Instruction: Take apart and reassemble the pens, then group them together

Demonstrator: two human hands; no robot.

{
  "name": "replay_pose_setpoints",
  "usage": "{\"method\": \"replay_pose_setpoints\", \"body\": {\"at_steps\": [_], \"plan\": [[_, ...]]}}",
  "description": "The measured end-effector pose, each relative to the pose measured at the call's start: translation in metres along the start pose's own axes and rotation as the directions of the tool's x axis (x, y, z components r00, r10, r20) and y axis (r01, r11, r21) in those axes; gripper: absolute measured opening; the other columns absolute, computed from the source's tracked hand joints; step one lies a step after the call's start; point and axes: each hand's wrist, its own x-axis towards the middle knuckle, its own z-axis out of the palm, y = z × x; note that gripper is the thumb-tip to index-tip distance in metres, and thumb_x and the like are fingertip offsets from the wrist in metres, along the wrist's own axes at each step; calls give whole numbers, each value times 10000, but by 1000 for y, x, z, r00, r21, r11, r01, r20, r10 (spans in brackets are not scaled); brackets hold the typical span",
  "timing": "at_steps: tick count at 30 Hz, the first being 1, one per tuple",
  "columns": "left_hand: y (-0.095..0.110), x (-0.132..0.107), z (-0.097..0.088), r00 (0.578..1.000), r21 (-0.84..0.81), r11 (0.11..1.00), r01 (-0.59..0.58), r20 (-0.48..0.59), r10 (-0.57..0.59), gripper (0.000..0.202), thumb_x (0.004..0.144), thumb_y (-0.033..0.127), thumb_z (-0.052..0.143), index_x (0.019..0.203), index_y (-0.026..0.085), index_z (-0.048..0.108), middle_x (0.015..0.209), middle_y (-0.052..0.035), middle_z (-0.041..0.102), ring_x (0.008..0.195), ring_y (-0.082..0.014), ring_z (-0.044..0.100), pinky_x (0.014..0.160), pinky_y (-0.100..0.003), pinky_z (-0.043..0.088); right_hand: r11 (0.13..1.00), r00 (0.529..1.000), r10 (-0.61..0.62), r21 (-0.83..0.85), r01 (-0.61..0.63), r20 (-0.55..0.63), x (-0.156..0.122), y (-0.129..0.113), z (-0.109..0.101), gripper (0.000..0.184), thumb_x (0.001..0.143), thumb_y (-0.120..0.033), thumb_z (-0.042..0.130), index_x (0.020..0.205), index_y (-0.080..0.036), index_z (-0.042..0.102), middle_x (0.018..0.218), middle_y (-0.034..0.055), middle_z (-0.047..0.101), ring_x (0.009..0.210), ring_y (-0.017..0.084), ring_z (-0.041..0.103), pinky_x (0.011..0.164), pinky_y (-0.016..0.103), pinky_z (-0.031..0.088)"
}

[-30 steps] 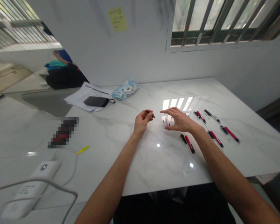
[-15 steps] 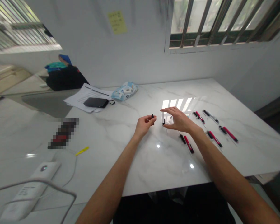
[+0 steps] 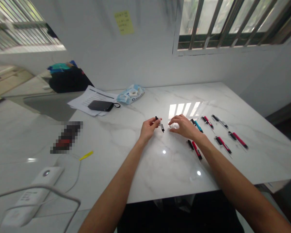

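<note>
A white-and-black pen part slants down from the fingertips of my left hand, whose thumb and fingers are closed on it; a black end shows above the fingers. Just to the right, my right hand is curved low over the table, thumb and index tips apart. Something small and pale lies around those fingertips, too unclear to name. Behind this hand is a pen with a blue barrel. Nearer me lies a red pen barrel beside a black part.
More pen parts lie to the right: a red set, a second red set, a red barrel and a grey one. Leftward are a black power bank on papers, a wipes pack, a yellow piece and a power strip.
The white-and-black pen part has passed from my right hand to my left. My right thumb and index finger have drawn nearer each other, and the blue pen has come into sight.
</note>
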Motion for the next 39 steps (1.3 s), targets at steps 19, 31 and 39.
{"method": "replay_pose_setpoints", "body": {"at_steps": [19,31,39], "plan": [[-3,-9,5,986,194,972,-131,126,108,393,814,502,777,1036,179,793,837,-58,768,684,-175,681,631,-282,516,761,931,296,642,-96,-212,5,-22,8,310,817,-496,786,882,-205,703,872,49,753,792,189,718,812,368,610],[4,-6,4,993,103,989,-103,72,96,380,770,491,815,985,178,790,836,-45,762,688,-170,679,642,-281,527,819,964,233,561,-122,-131,4,-22,6,271,923,-454,676,1023,-226,781,936,54,783,790,178,707,778,346,596],[-1,-7,5,991,124,989,-86,118,71,373,789,487,802,994,176,792,799,-44,755,703,-177,688,648,-281,524,790,944,287,598,-136,-163,5,-24,1,243,854,-442,759,920,-211,792,883,51,791,792,198,723,781,348,594]]}}
